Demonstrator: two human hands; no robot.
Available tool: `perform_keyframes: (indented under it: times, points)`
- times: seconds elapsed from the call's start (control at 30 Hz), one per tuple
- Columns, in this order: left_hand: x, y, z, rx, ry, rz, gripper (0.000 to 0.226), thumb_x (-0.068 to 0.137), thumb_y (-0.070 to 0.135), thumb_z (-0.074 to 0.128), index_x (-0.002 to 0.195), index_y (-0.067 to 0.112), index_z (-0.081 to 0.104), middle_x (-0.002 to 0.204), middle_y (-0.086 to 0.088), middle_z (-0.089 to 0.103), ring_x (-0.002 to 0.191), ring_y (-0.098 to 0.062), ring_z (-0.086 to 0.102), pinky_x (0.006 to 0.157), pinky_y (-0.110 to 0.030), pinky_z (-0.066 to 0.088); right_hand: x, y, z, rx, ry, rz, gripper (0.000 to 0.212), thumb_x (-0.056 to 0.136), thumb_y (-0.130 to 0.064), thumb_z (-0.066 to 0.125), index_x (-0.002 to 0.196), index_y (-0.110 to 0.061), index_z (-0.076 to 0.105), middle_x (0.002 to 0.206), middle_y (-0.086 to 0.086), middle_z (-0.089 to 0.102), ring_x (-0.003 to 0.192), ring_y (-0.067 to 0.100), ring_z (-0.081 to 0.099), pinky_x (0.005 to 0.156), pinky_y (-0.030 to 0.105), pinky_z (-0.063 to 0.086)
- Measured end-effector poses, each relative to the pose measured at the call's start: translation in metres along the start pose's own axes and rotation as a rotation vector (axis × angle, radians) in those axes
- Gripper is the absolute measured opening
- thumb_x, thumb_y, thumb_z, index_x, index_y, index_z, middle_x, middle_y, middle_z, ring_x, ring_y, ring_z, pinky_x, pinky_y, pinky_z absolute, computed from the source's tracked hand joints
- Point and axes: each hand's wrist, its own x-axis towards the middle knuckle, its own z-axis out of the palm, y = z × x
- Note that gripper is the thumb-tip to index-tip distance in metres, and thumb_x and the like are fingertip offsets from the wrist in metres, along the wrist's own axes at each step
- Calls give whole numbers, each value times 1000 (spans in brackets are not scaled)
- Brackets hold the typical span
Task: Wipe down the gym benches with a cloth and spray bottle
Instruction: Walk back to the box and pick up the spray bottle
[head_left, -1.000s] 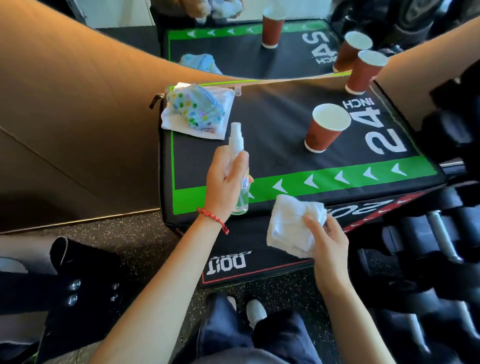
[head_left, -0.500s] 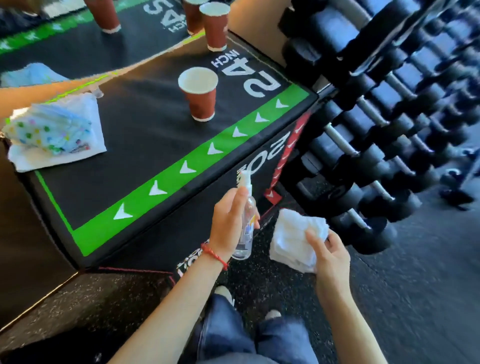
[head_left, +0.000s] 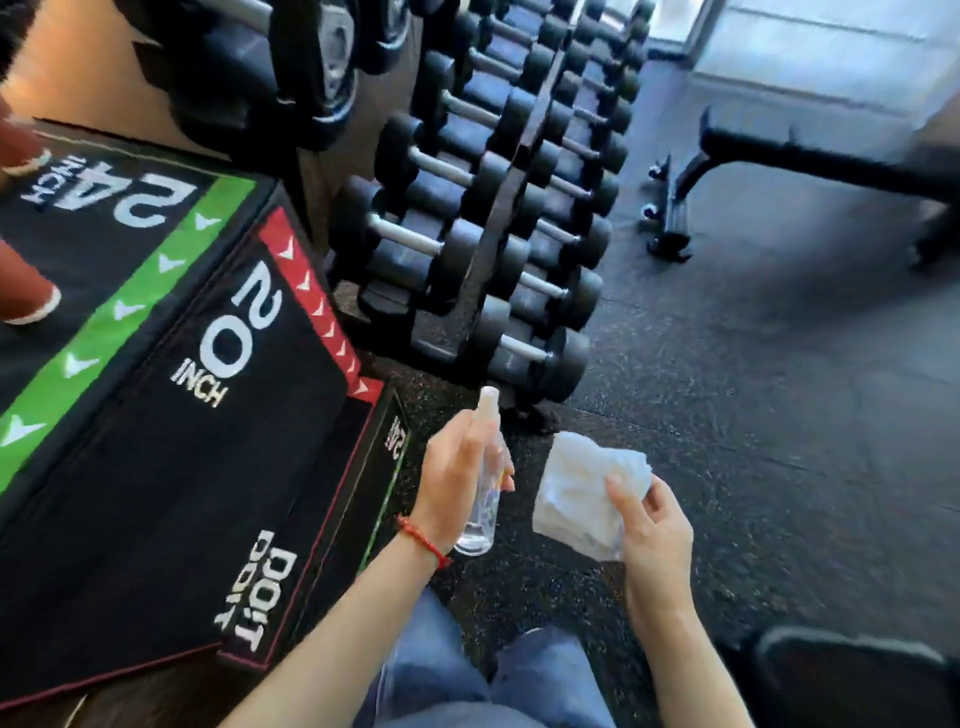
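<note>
Both hands (head_left: 457, 473) (head_left: 655, 530) raised, fingers curled

The left hand (head_left: 457, 478) grips a small clear spray bottle (head_left: 484, 493) upright above the dark rubber floor (head_left: 753, 415). The right hand (head_left: 652, 525) pinches a crumpled white cloth (head_left: 582, 483) just beside it. At the left stands a black plyo box (head_left: 156, 441) marked "20 INCH". Behind is a rack of black dumbbells (head_left: 483, 208), and farther right a black gym bench (head_left: 810, 161).

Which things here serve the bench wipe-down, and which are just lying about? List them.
For the job: spray bottle in the left hand; white cloth in the right hand; bench.

Lying about: dumbbell rack; plyo box; paper cup.
</note>
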Motion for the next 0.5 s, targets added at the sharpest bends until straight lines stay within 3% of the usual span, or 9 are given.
perform_keyframes:
  times: [0.17,0.4,0.5]
  points:
    - [-7,-16,87,4,-175,-41,55,76,54,49,65,0,50,53,-14,50,43,-21,47,48,-28,38,2,-7,-91,86,156,7,13,84,-6,63,95,-13,62,82,-2,68,64,4,66,53,17,52]
    - [-18,-34,198,-18,-493,-79,40,68,43,52,69,3,55,55,-9,52,48,-22,49,48,-26,39,-1,-7,-195,195,458,-6,16,85,-7,62,100,-11,61,87,1,67,67,2,65,55,15,51]
    - [-22,-42,242,-5,-638,-93,46,67,54,60,64,9,59,54,-11,51,46,-21,47,47,-25,38,-3,-3,-226,244,613,-9,13,85,-10,63,97,-14,63,88,1,68,73,7,64,58,16,51]
